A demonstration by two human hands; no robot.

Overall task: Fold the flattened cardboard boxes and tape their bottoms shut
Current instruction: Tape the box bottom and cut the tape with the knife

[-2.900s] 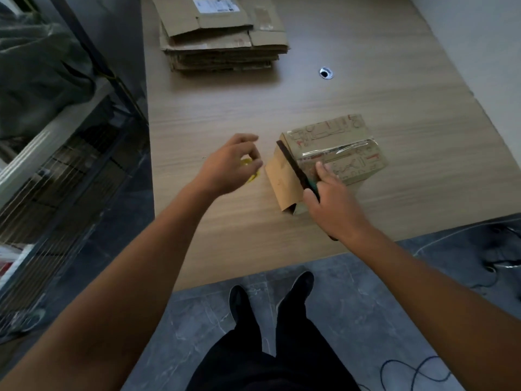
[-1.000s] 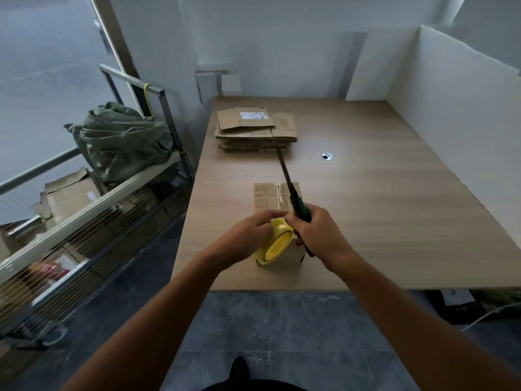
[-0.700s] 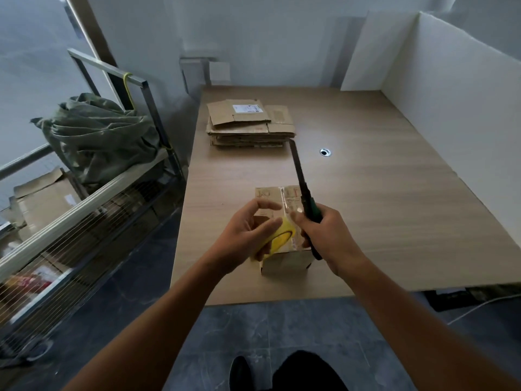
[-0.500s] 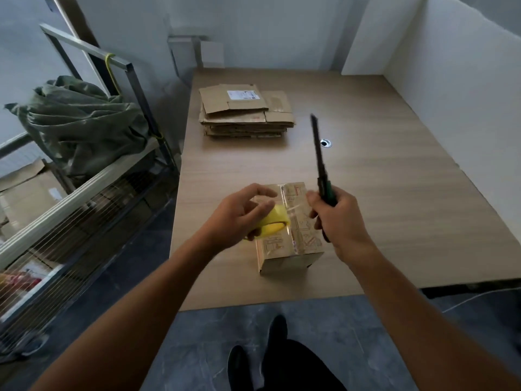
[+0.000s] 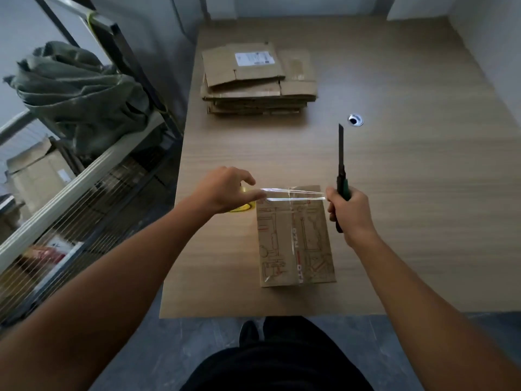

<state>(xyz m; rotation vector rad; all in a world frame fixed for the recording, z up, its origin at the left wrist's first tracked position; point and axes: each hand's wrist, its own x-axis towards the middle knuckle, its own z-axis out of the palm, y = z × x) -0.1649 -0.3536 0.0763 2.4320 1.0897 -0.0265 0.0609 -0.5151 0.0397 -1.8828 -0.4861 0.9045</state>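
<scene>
My left hand grips the yellow tape roll, right hand pinches its clear strip taut sideways between them, brown cardboard box just beneath.

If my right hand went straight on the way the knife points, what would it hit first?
Nothing close, it seems: the right hand and knife aim up the table, just left of the cable hole. Depth unclear.

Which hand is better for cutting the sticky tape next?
Probably the right hand: it grips the knife, at the end of the tape stretched above the box. The left hand is busy holding the yellow tape roll.
</scene>
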